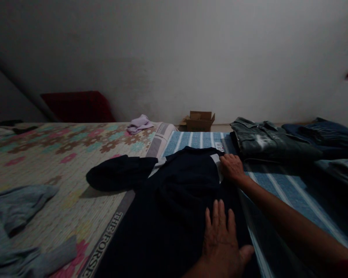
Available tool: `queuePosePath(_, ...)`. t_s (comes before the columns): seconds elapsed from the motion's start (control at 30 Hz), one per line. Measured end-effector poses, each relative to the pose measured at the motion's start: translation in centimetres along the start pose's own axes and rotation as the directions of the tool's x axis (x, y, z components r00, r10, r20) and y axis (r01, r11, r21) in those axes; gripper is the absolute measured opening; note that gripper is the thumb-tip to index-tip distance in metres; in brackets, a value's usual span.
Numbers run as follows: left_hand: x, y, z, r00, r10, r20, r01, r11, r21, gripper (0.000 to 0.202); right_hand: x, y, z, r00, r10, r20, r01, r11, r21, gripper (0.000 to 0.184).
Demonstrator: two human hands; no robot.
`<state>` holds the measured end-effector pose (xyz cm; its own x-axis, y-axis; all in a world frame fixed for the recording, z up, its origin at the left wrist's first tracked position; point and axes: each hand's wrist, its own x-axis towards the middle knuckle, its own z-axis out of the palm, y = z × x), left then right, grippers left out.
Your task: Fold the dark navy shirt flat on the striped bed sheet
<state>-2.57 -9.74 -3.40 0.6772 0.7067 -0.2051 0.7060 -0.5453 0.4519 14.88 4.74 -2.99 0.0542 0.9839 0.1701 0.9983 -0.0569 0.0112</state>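
Observation:
A dark navy long-sleeved top (174, 216) with pale shoulder panels is spread out in front of me, collar end away from me. One sleeve (121, 173) stretches out to the left, while the other sleeve is not clearly visible. My left hand (222, 239) rests flat on the body of the top, palm down with the fingers apart. Farther up, my right hand (232, 166) has its fingers curled on the top's right shoulder, beside the pale panel (217, 162).
On the right lie a folded dark grey denim garment (266, 139) and folded blue jeans (327, 133). A grey garment (14, 227) is at the left, and a lilac cloth (139, 124) lies farther back. An open cardboard box (199, 122) stands by the wall.

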Motion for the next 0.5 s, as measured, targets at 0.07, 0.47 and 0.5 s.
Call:
queuePosePath(0.07, -0.1, 0.1, -0.1, 1.0, -0.004, 0.007, 0.004, 1.0, 0.006, 0.087, -1.0, -0.1, 0.5, 0.999, -0.04, 0.003, 0.04, 0.999, 0.03, 0.027)
queuePosePath(0.47, -0.1, -0.1, 0.2, 0.998, 0.025, -0.064, -0.021, 0.998, 0.063, 0.084, -2.8, -0.2, 1.3, 0.992, -0.098, -0.084, 0.111, 0.98, 0.168, 0.024)
queuePosePath(0.5, -0.1, -0.1, 0.1, 0.998, 0.026, -0.058, -0.022, 0.997, 0.067, 0.084, -3.3, -0.3, 1.1, 0.991, -0.098, -0.096, 0.114, 0.978, 0.176, 0.025)
